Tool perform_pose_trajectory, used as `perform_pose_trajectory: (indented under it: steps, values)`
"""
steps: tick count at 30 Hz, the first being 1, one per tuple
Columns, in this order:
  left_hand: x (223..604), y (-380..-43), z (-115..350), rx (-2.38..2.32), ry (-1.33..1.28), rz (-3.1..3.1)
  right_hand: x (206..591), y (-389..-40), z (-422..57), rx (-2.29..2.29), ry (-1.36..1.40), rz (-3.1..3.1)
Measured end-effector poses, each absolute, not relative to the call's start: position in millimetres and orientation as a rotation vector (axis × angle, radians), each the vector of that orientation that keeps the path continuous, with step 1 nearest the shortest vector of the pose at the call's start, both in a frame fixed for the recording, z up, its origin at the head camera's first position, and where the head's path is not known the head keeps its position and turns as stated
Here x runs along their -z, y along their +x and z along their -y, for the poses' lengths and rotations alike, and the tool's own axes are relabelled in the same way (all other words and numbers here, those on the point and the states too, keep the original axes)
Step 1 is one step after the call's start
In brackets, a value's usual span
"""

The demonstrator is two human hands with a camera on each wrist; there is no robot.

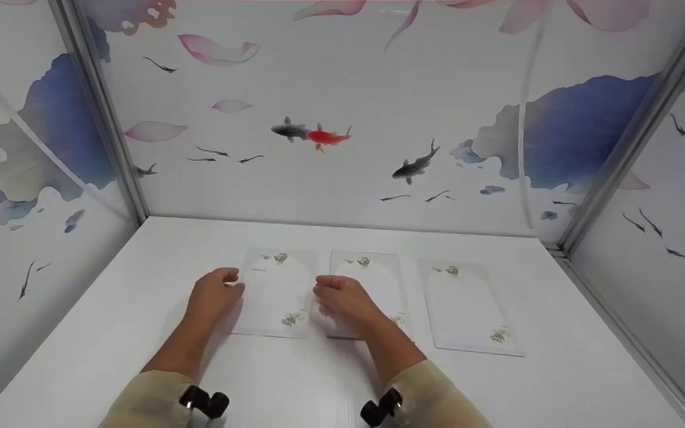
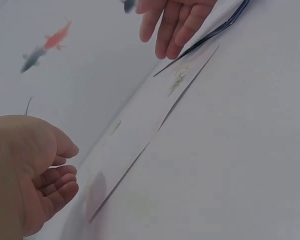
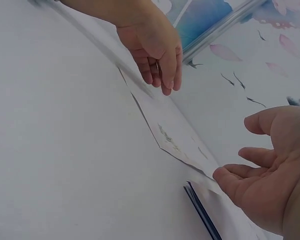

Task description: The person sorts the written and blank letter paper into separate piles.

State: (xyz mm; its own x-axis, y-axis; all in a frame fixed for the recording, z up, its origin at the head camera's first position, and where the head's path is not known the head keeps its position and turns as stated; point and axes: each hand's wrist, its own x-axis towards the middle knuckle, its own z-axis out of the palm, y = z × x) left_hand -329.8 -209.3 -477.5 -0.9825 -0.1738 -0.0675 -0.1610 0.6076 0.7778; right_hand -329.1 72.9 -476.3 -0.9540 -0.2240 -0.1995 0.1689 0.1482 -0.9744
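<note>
My left hand (image 1: pixel 213 297) hovers at the left edge of a sheet of letter paper (image 1: pixel 271 297) printed with small green floral sprigs and a short line of text. Its fingers are loosely bent with nothing between them, as the left wrist view of that hand (image 2: pixel 37 172) also shows. Between this sheet and a middle sheet (image 1: pixel 372 264) is my right hand (image 1: pixel 347 302), overlapping the middle one in the head view. In the right wrist view the right hand (image 3: pixel 270 170) is empty, thumb and fingers apart. A dark blue edge (image 3: pixel 202 212) lies below it, along the middle sheet.
A third floral sheet (image 1: pixel 464 309) lies at the right, in a row with the others on the white table (image 1: pixel 277 380). Printed panels (image 1: pixel 372 77) with fish and petals enclose the table on three sides, joined by metal corner posts (image 1: pixel 104 113).
</note>
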Motion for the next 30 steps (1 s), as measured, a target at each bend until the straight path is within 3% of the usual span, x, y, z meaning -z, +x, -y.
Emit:
perform_pose_trajectory:
  steps: [30]
  values:
    - [466.8, -344.7, 64.5, 1.710, -0.099, 2.673, 472.8, -334.7, -212.1, 1.895, 0.020, -2.334]
